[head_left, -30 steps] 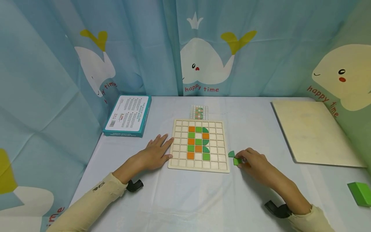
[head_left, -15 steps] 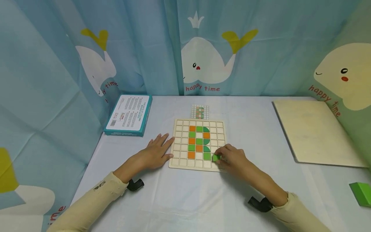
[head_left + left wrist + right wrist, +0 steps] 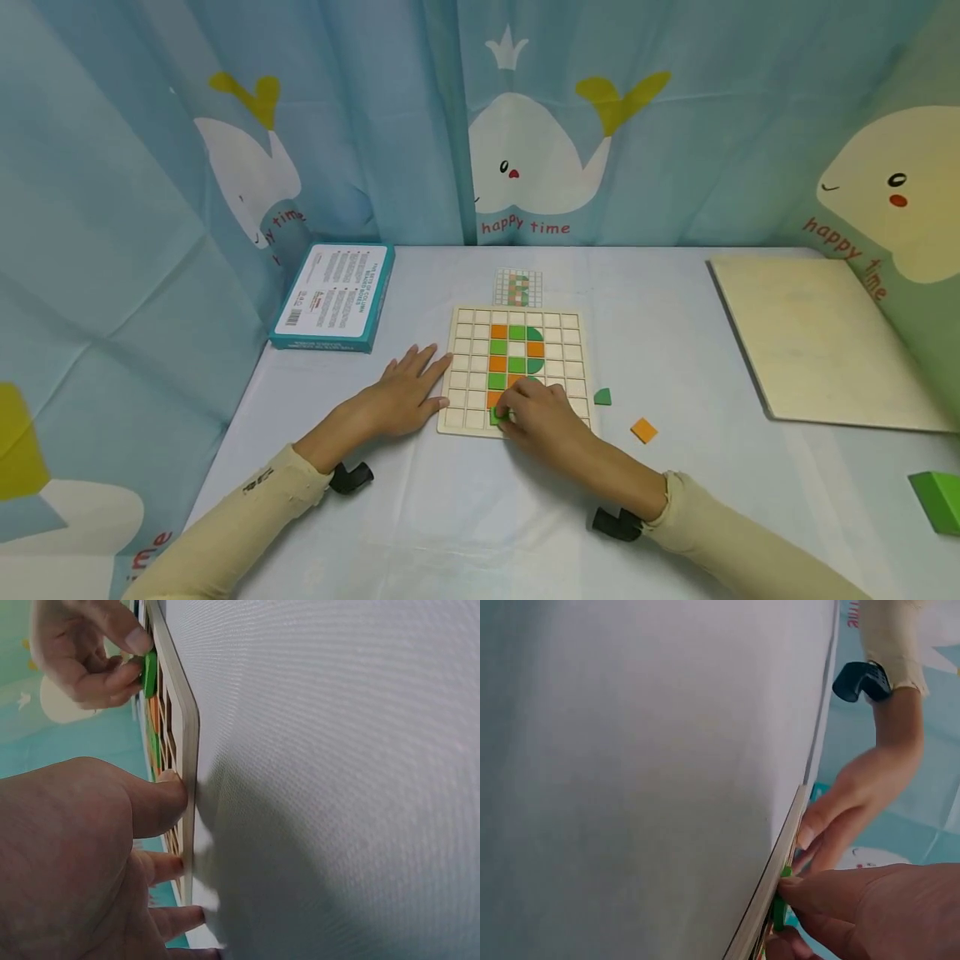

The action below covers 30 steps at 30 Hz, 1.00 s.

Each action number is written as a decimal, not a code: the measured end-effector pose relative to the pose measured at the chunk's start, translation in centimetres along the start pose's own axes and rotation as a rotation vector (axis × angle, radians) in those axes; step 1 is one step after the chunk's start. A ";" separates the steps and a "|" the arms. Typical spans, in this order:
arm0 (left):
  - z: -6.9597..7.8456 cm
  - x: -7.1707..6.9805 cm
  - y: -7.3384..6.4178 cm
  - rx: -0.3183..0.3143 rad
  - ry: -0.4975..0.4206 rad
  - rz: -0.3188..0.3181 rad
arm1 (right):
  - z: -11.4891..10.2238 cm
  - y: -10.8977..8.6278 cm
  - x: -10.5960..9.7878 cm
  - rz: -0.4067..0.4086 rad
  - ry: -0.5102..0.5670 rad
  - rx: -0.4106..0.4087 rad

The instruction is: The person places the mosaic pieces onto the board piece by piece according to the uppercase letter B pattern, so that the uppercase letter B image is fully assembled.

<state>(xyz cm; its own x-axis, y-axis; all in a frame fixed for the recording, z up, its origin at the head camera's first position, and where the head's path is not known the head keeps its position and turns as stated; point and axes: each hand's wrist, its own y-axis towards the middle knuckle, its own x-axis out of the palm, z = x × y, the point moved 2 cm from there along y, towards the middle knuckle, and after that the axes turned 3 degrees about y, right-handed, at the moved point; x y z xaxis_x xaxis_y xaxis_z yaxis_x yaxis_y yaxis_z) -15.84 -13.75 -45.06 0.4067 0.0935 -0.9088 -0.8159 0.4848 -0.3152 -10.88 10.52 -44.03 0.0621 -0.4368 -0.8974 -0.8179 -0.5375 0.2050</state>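
Observation:
My right hand [image 3: 546, 418] pinches a light green square tile [image 3: 151, 673] between thumb and fingers, low over the bottom row of a wooden grid board [image 3: 465, 421]. Fingers hide part of that tile and the lower right cells. Orange, light green and dark green tiles fill cells in the board's middle columns. Spread out flat, my left hand [image 3: 405, 395] touches the board's left edge; the left wrist view shows its thumb [image 3: 161, 806] against the rim. A dark green quarter-round tile [image 3: 603, 397] and an orange square tile [image 3: 643, 430] lie right of the board.
A small printed pattern card [image 3: 519, 287] lies behind the board. At the back left is a teal and white box [image 3: 332, 297]. A large pale panel [image 3: 817, 342] rests on the right, with a green block [image 3: 936, 502] near the right edge. Curtains hang behind.
My right hand has picked the green square tile off the table and carried it left to the board's bottom row. The orange tile on the table has come into view. The left hand stays put.

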 end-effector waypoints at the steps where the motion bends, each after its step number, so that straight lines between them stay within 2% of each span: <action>1: 0.0 0.0 0.0 -0.001 0.002 -0.004 | -0.1 0.0 0.1 0.008 -0.007 -0.010; 10: 0.2 -0.1 0.0 0.012 -0.010 0.018 | -0.1 -0.5 0.1 -0.025 0.004 -0.045; 13: 0.3 0.0 0.0 0.010 -0.003 0.018 | 0.3 -0.9 -0.5 -0.037 0.026 -0.055; 16: 0.3 0.0 0.0 0.004 -0.004 0.014 | 1.4 -1.5 -1.6 -0.049 0.043 -0.025; 19: 0.2 0.0 0.0 -0.001 -0.015 0.007 | 3.1 -2.6 -3.3 -0.064 0.055 0.071; 25: 0.2 0.0 -0.1 -0.005 -0.020 0.010 | 7.2 -6.2 -6.6 -0.094 0.022 0.334; 28: 0.2 0.0 -0.2 -0.002 -0.013 0.018 | 8.7 -8.0 -7.5 -0.110 0.004 0.437; 30: 0.1 0.0 -0.2 0.002 -0.011 0.019 | 9.3 -9.0 -7.7 -0.125 0.022 0.474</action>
<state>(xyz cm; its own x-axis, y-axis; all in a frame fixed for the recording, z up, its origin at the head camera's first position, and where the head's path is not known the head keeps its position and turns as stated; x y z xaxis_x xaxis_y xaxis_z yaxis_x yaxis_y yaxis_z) -15.64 -13.71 -45.01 0.3955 0.1122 -0.9116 -0.8229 0.4842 -0.2974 -9.35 25.46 -42.58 0.1844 -0.4079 -0.8942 -0.9734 -0.2017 -0.1087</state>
